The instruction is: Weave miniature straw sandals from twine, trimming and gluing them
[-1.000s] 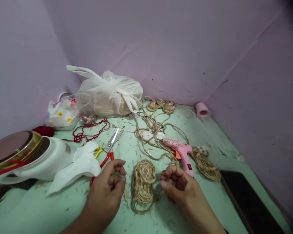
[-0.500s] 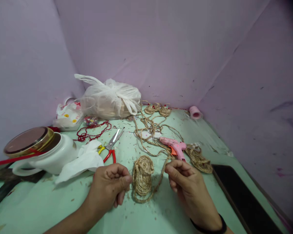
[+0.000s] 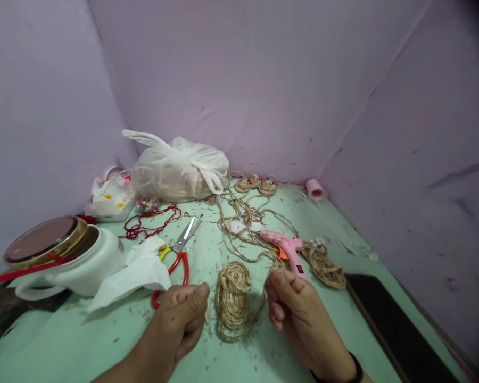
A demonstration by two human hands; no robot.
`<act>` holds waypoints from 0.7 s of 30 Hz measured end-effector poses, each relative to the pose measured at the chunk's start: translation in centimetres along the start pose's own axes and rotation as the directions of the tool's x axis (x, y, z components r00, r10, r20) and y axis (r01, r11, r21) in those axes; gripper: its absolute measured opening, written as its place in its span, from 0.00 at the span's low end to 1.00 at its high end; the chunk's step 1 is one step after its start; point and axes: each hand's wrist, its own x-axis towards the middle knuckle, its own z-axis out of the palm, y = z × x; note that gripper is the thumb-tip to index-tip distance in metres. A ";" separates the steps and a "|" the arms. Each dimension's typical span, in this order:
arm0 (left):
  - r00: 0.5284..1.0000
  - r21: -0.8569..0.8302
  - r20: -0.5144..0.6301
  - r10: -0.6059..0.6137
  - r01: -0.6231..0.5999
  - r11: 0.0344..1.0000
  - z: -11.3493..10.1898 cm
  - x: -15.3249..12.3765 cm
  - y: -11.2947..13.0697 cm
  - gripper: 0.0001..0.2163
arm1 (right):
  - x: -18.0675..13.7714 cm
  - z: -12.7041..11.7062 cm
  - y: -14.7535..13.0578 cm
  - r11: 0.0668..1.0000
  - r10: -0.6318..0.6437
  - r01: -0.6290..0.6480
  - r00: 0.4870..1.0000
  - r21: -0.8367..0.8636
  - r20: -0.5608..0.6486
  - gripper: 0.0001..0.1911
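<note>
Between my hands a flat sole-shaped coil of braided straw cord [image 3: 234, 298] lies on the table. Its loose cord [image 3: 245, 334] loops around the lower end and runs up behind my right fingertips. My left hand [image 3: 179, 322] is raised just left of the coil, thumb pressed to the curled fingers; anything pinched there is too small to see. To the right, my right hand [image 3: 293, 314] has thumb and fingertips together beside the cord. Whether it grips the cord cannot be told. A pink glue gun [image 3: 283, 244] lies just beyond this hand.
Scissors [image 3: 181, 250], a white tissue [image 3: 138, 271] and a white teapot [image 3: 99, 266] are at left. A black phone [image 3: 395, 324] lies at right beside another braided piece [image 3: 323, 266]. Farther back are tangled cord [image 3: 239, 213], a plastic bag [image 3: 183, 165] and a pink spool [image 3: 316, 190].
My left hand has shifted slightly left and down, its thumb now higher against the fingers. My right fingers have curled in closer, near the cord. The whole view has tilted slightly.
</note>
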 end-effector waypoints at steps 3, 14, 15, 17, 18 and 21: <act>1.000 -0.001 -0.028 0.010 -0.010 1.000 0.3 0.0 0.0 0.24 | 0.2 0.0 0.0 0.993 0.043 -0.043 0.999 0.110 0.001 0.18; 0.863 0.577 -0.035 0.504 -0.394 0.715 0.8 -0.8 0.7 0.06 | -1.5 1.0 1.2 0.945 0.222 -0.287 0.915 0.157 0.335 0.22; 0.834 0.623 0.023 0.551 -0.443 0.644 0.8 -0.9 0.5 0.05 | -1.8 1.1 1.7 0.949 0.232 -0.294 0.896 0.116 0.378 0.24; 0.776 0.670 0.099 0.623 -0.514 0.535 0.6 -1.2 0.1 0.07 | -2.3 1.2 2.8 0.952 0.253 -0.301 0.872 0.050 0.419 0.27; 0.752 0.677 0.112 0.650 -0.537 0.504 0.5 -1.3 0.1 0.08 | -2.5 1.2 3.2 0.957 0.248 -0.287 0.873 0.030 0.420 0.28; 0.730 0.680 0.116 0.674 -0.553 0.482 0.1 -1.5 0.3 0.10 | -2.8 1.1 4.3 0.984 0.162 -0.180 0.889 0.002 0.429 0.28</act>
